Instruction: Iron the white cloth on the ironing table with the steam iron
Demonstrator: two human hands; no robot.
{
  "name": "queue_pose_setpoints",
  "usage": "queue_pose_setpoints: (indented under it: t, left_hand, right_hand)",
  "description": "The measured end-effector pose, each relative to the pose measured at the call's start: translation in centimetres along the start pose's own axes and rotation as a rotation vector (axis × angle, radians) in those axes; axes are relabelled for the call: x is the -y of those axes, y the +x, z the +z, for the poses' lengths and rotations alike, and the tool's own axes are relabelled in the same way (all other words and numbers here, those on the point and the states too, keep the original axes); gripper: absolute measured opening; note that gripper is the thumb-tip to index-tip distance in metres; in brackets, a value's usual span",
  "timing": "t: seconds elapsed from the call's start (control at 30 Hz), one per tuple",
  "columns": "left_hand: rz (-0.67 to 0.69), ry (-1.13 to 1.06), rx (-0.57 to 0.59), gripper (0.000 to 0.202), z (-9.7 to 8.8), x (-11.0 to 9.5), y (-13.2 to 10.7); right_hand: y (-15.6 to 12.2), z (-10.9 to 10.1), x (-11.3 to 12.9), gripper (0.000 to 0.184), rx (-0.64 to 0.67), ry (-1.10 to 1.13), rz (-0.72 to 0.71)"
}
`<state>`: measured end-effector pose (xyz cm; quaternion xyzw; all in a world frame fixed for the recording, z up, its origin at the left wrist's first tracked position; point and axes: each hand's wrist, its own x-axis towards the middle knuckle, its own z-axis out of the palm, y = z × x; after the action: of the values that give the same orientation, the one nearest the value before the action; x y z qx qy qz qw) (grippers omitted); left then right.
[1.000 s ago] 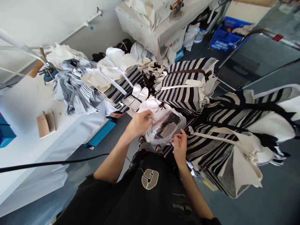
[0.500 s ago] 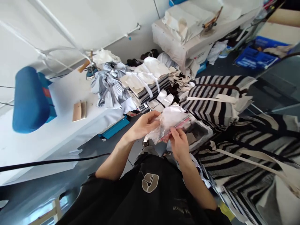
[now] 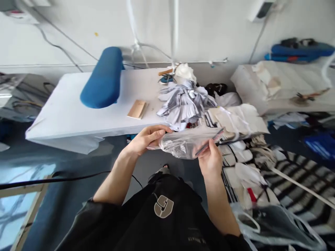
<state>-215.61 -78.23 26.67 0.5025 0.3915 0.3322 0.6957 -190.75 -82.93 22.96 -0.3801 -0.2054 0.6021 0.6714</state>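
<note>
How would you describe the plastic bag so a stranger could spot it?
Off the edge of the white pressing table, the left hand and right hand hold it up. The clear plastic bag is crumpled and see-through, unlike the striped fabric nearby.

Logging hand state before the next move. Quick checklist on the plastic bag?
1. Left hand on the clear plastic bag: ok, holding its left end.
2. Right hand on the bag: ok, holding its right end near the dark edge strip.
3. Bag film smooth: not ok, crumpled through the middle.
4. Bag contents: cannot tell through the film.
5. Black cable clear of the left forearm: cannot tell, it passes behind the arm in view.
6. Second plastic bag: ok, lying at lower right, in neither hand.
</note>
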Motion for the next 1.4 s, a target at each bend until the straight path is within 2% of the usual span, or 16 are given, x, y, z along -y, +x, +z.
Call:
queue_pose_setpoints:
  t: [0.1,0.2,0.27,0.3,0.4,0.43,0.47,0.53,0.73,0.9,0.97,1.0,1.07,1.23,1.3,1.4]
  left_hand:
    - [-0.006,0.061,0.005,0.052,-6.5,-1.3,-3.1]
    - [-0.099,0.259,-0.062,0.047,-10.7,-2.2,-5.6]
    - [-0.139,0.429,-0.194,0.041,-12.1,-2.2,-6.5]
    - [-0.128,0.511,-0.318,0.037,-12.4,-2.1,-6.6]
    - [0.029,0.677,-0.749,0.024,-12.5,-1.3,-5.9]
    - [0.097,0.693,-0.828,0.021,-12.5,-0.9,-5.5]
    - [0.149,0.691,-0.851,0.019,-12.6,-0.6,-4.9]
    - [0.171,0.628,-0.797,0.022,-13.0,0.0,-3.6]
    - [-0.023,0.126,-0.645,0.045,-17.0,0.6,1.4]
    - [-0.067,-0.159,-0.405,0.054,-19.4,0.5,6.1]
    - [-0.050,-0.304,-0.352,0.057,-20.0,0.6,7.7]
    - [-0.046,-0.364,-0.357,0.056,-20.3,0.6,8.3]
    - [-0.035,-0.444,-0.456,0.048,-20.9,0.4,9.4]
    - [0.173,-0.547,-0.899,0.034,-22.7,-1.3,11.3]
    - [0.189,-0.588,-0.960,0.035,-23.5,-2.3,12.0]
    - [0.133,-0.631,-0.931,0.036,-24.9,-3.9,12.9]
  right_hand:
    - [3.0,4.9,-3.4,0.033,-0.094,0.040,-0.034]
    - [5.3,9.0,-6.2,0.034,-0.139,0.030,-0.025]
    - [6.3,11.4,-7.6,0.035,-0.075,-0.019,-0.008]
    - [6.8,12.4,-8.2,0.036,-0.031,-0.049,-0.005]
    - [8.3,15.4,-9.9,0.042,0.090,-0.117,0.015]
    - [8.8,16.3,-10.5,0.044,0.119,-0.133,0.029]
    - [9.3,17.1,-11.0,0.046,0.140,-0.146,0.037]
    - [10.6,18.7,-12.1,0.047,0.173,-0.176,0.048]
    - [15.9,22.3,-13.9,0.048,0.251,-0.214,0.055]
    - [20.9,23.7,-14.2,0.046,0.314,-0.217,0.097]
    - [22.8,23.9,-14.4,0.046,0.311,-0.220,0.112]
    - [23.7,23.9,-14.6,0.046,0.301,-0.225,0.119]
    - [25.4,23.8,-14.9,0.046,0.275,-0.238,0.129]
    - [27.9,24.3,-15.7,0.050,0.298,-0.220,0.220]
    - [28.3,24.8,-16.3,0.050,0.306,-0.214,0.261]
    - [28.9,25.9,-17.6,0.046,0.204,-0.221,0.200]
